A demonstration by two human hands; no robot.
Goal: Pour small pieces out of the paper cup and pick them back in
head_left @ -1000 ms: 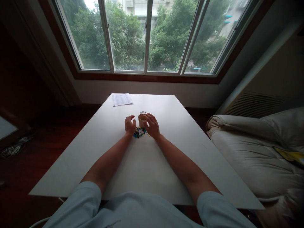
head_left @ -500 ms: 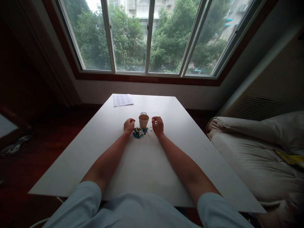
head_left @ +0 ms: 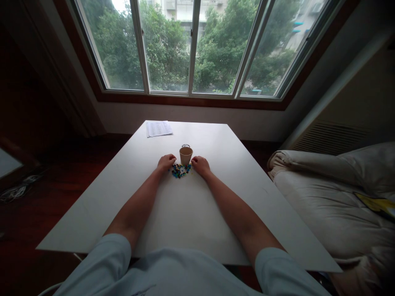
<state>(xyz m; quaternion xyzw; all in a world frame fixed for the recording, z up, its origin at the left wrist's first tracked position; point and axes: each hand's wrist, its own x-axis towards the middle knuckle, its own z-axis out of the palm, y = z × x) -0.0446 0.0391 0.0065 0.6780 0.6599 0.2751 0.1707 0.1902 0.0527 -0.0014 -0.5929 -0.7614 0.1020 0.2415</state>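
A brown paper cup (head_left: 186, 157) stands upright on the white table. Small multicoloured beads (head_left: 180, 171) lie scattered just in front of it, most of them dark or blue. To the cup's left is my left hand (head_left: 166, 161), its fingers drawn together close to the left edge of the beads. My right hand (head_left: 201, 166) rests low on the other side, fingertips pinched beside the cup's base and the right-hand beads. Anything between the fingers of either hand is too small to make out.
The white table (head_left: 191, 213) stretches from my body toward the window (head_left: 191, 49). Printed sheets (head_left: 159, 128) lie at its far left corner. Behind the cup is a thin dark loop (head_left: 185, 145). A padded sofa (head_left: 327, 197) stands to the right, and cables (head_left: 21, 189) lie on the floor at left.
My right hand has come down and left, toward the beads by the cup's base. My left hand has shifted slightly and stays beside the beads. The cup stands where it was.
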